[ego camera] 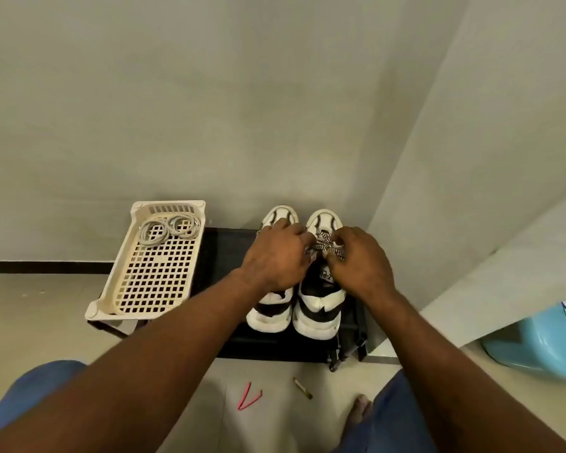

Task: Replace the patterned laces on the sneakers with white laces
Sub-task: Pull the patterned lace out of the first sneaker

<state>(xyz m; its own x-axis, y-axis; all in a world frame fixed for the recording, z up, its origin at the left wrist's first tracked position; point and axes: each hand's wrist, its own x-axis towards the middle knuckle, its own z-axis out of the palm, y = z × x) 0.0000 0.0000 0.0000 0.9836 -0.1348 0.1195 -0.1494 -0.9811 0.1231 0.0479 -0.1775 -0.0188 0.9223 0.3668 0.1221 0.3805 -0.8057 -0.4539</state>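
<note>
Right sneaker (321, 308) beside left sneaker (270, 313) on black rack (223, 256).
Left hand (275, 256), right hand (360, 259): fingers curled, pinching patterned lace (324, 245) at knot.
Risk: wrong strand pulled, knot tightens.
Risk: hard tug drags unrestrained sneaker off rack.
White laces (169, 228) coiled in basket (111, 305), well apart; may tangle on pickup.

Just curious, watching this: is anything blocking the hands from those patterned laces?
Nothing visible. The left hand and right hand both hold the patterned laces on the right-side sneaker. The white laces lie uncovered in the open basket further left.
</note>
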